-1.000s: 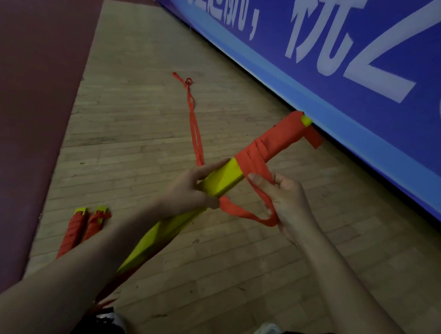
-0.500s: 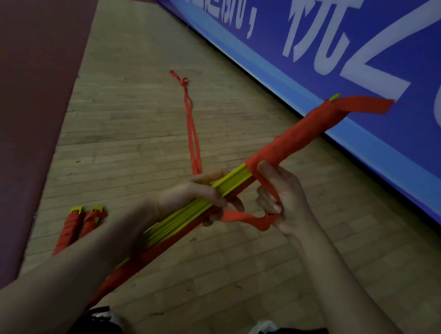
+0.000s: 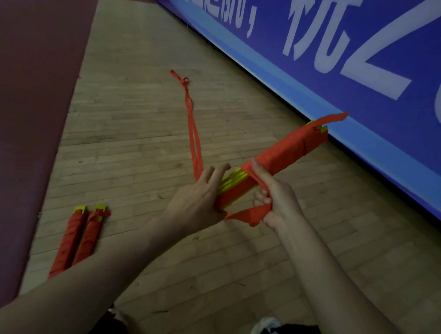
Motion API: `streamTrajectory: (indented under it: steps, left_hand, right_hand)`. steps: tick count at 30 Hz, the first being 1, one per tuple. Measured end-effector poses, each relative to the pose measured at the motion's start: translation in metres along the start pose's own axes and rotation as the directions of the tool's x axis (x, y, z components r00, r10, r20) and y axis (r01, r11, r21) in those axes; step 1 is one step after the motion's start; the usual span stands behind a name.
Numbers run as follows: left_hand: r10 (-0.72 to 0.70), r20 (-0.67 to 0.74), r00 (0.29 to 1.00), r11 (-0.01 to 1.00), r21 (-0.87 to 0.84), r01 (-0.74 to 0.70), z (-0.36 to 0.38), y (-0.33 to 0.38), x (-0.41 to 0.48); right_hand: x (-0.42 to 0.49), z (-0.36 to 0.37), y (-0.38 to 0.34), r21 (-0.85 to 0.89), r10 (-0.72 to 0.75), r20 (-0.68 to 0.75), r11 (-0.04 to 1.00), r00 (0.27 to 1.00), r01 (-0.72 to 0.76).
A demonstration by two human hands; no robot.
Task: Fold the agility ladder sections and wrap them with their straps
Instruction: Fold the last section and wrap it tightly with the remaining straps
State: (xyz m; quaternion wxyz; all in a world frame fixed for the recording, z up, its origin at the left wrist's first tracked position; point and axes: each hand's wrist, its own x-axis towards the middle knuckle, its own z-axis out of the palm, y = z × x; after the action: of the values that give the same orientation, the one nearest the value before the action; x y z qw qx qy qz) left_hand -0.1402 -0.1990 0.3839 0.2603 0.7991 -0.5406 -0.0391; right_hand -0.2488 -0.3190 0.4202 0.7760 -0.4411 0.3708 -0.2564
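Observation:
A bundle of folded yellow ladder rungs (image 3: pixel 232 180) points away toward the wall, its far half wound in red strap (image 3: pixel 289 151). My left hand (image 3: pixel 197 201) grips the bundle from the left, fingers spread over the bare yellow part. My right hand (image 3: pixel 271 195) holds a loop of the red strap (image 3: pixel 245 215) beneath the bundle, thumb pressed on the edge of the wound section. A loose strap tail (image 3: pixel 191 119) trails away across the floor to a knot. A short strap end sticks out at the far tip.
Two wrapped ladder bundles (image 3: pixel 79 236) lie side by side on the wooden floor (image 3: pixel 139 127) at lower left. A blue banner wall (image 3: pixel 347 58) runs along the right. Dark red flooring (image 3: pixel 26 105) borders the left. My shoes (image 3: pixel 264 327) show at the bottom.
The bundle has rotated and dropped a little. My right hand has pulled the strap loop under the bundle, and my left fingers have spread over the yellow rungs.

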Motion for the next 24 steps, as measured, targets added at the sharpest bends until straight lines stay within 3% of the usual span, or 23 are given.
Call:
streamTrajectory:
  steps: [3,6,9,13,16,21,24]
  left_hand:
    - [0.1,-0.05,0.994,0.983,0.158,-0.09,0.002,-0.001,-0.003]
    - [0.116,-0.092,0.989,0.922,0.381,-0.073,-0.002,0.005,-0.006]
    - [0.056,-0.064,0.996,0.931,0.365,-0.029,-0.01,0.004,-0.005]
    - [-0.045,-0.027,0.999,0.99,0.134,0.049,-0.013,-0.004,0.001]
    - [-0.098,-0.018,0.995,0.993,-0.064,0.097,-0.018,-0.013,0.007]
    - [-0.149,-0.004,0.989,0.905,-0.405,0.135,-0.034,-0.015,0.008]
    - [-0.197,0.035,0.98,0.845,-0.501,0.188,-0.043,-0.014,0.008]
  right_hand:
    - [0.0,0.0,-0.001,0.014,0.008,-0.015,1.0,1.0,-0.008]
    - [0.0,0.001,-0.002,0.008,0.012,-0.024,1.0,1.0,-0.012]
    - [-0.003,-0.001,-0.006,-0.095,0.005,0.019,0.995,1.0,-0.003]
    - [-0.006,0.001,-0.005,-0.196,-0.016,0.147,0.98,0.989,0.045]
    - [-0.008,0.006,-0.001,-0.249,-0.038,0.137,0.966,0.99,0.071]
    - [-0.021,0.011,-0.003,-0.269,-0.111,0.157,0.951,0.981,0.151]
    - [-0.028,0.012,-0.006,-0.272,-0.134,0.182,0.945,0.974,0.181]
